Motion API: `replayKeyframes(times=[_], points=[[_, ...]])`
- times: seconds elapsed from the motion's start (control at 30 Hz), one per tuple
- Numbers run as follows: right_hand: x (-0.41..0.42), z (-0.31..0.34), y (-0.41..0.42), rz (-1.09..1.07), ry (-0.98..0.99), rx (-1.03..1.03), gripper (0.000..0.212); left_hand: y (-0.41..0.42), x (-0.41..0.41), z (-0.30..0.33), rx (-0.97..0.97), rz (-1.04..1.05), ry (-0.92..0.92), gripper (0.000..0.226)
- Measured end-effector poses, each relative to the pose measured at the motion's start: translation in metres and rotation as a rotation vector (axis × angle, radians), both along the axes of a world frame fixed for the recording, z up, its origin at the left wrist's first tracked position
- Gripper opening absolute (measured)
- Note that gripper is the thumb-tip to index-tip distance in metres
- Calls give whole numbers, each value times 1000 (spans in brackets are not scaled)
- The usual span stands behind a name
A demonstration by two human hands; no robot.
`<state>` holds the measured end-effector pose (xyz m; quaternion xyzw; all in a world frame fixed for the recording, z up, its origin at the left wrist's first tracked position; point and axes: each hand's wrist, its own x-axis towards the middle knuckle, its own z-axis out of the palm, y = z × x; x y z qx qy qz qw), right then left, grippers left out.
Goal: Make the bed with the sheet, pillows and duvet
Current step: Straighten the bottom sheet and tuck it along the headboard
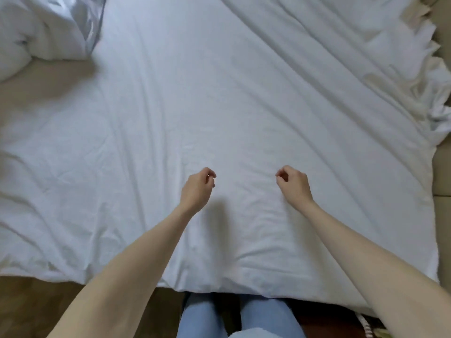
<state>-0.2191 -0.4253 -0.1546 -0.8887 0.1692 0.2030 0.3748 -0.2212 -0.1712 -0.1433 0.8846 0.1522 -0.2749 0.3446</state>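
Note:
A white sheet (219, 98) lies spread over the bed, creased, with long folds running diagonally. Its near edge hangs over the bed's front side, just ahead of my legs. My left hand (199, 189) and my right hand (294, 185) hover side by side over the sheet's near middle, fingers loosely curled, holding nothing. A bunched white duvet (41, 28) sits at the far left corner. No pillow is in view.
Bare beige mattress (36, 86) shows at the left, below the duvet. The sheet's right edge (429, 76) is ruffled and bunched along the bed's right side. Wooden floor (36, 303) lies at the lower left, and my legs in blue trousers (207, 318) stand at the bed's front.

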Motion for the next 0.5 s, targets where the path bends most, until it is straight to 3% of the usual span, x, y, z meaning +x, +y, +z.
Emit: replayKeyframes(times=[0.23,0.5], points=[[91,0,-93,-43,-91,-51,11,-117,110,-1,21,-154,-119,24],[188,-14,-182,-117,-253,-212,22,-212,233,-24,52,-374,-409,26]])
